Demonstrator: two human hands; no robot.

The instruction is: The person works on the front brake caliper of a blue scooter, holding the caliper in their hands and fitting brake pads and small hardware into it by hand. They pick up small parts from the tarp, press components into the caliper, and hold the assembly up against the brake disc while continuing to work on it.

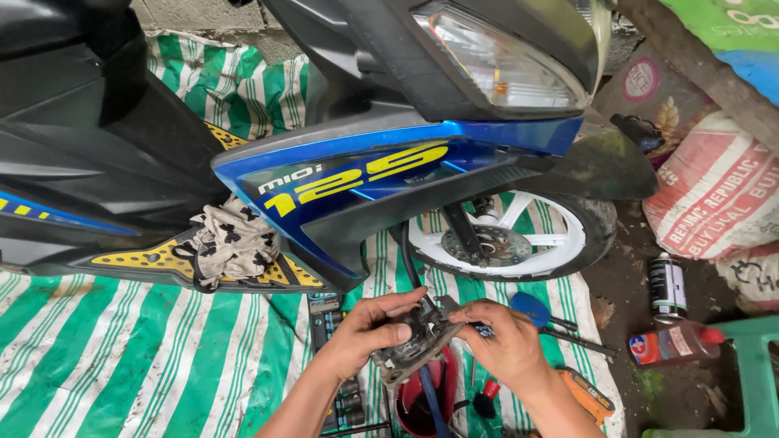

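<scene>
My left hand grips a dirty grey metal brake caliper from its left side. My right hand holds the caliper's right side, fingers pinched on a small dark part at its top. The caliper hangs above a dark red bowl, and a black hose runs up from it toward the front wheel of a blue and black scooter. The wheel is white with a brake disc at its hub.
A green and white striped tarp covers the ground. A patterned rag lies on the scooter's footboard. A socket set, screwdrivers, an orange tool, a spray can, a clear bottle and printed sacks lie around.
</scene>
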